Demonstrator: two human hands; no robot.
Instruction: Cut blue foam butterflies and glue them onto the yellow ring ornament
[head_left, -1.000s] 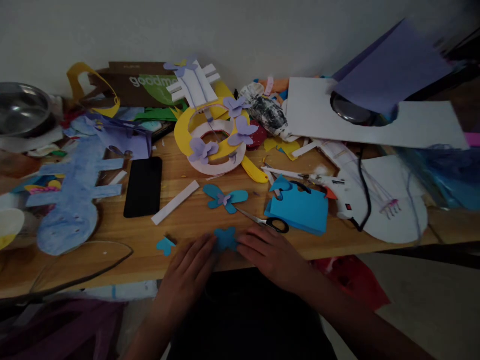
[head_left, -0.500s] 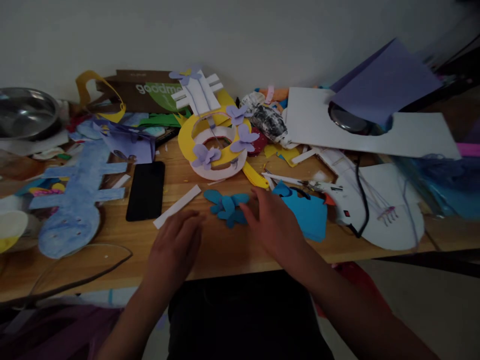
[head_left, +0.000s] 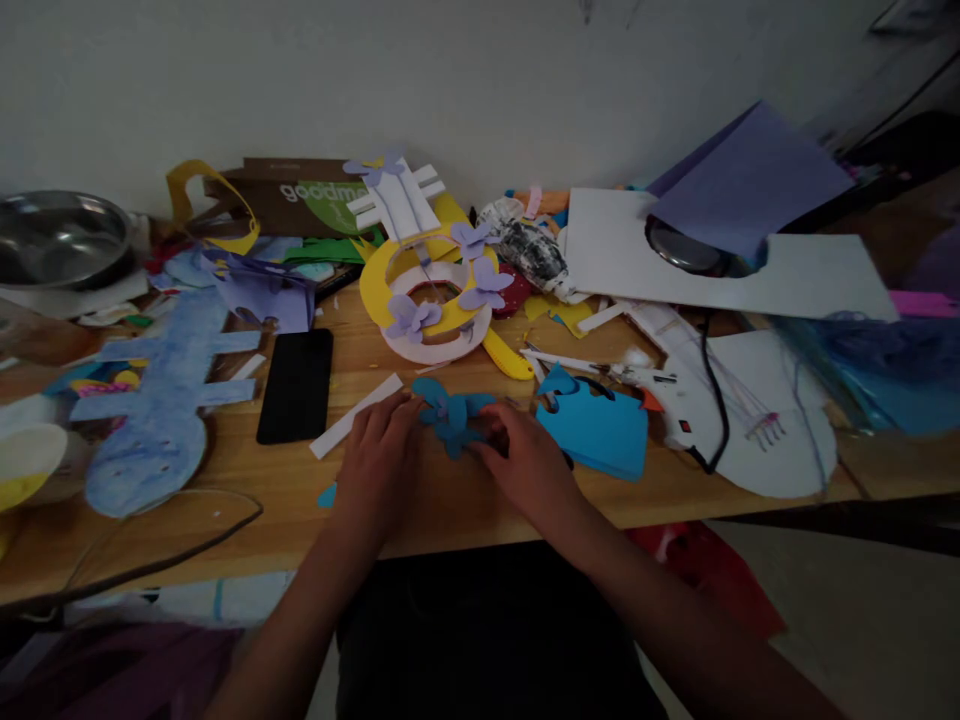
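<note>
Small blue paper butterflies [head_left: 454,415], bunched so that I cannot tell how many, lie on the wooden desk between my hands. My right hand [head_left: 531,462] is at their right side, thumb and forefinger closing on the edge of a wing. Over on the left, my left hand [head_left: 379,455] has its loosely bent fingers beside the left wing; its thumb is hidden, and whether it touches the paper is unclear. A white paper strip [head_left: 349,425] runs partly under its fingers. Cut blue paper [head_left: 600,430] lies right of my right hand.
A black phone [head_left: 296,388] and a blue painted cutout [head_left: 146,465] lie left. Behind stands a yellow ring with purple butterflies [head_left: 375,290]. A white glue gun [head_left: 682,405], with its black cord, rests right, near a white board [head_left: 817,270]. A yellow cutter [head_left: 506,355] lies nearby.
My left hand has moved right and forward, close to the blue butterflies. The fingers of my right hand have drawn in on their right edge. A small blue scrap now shows beside my left hand.
</note>
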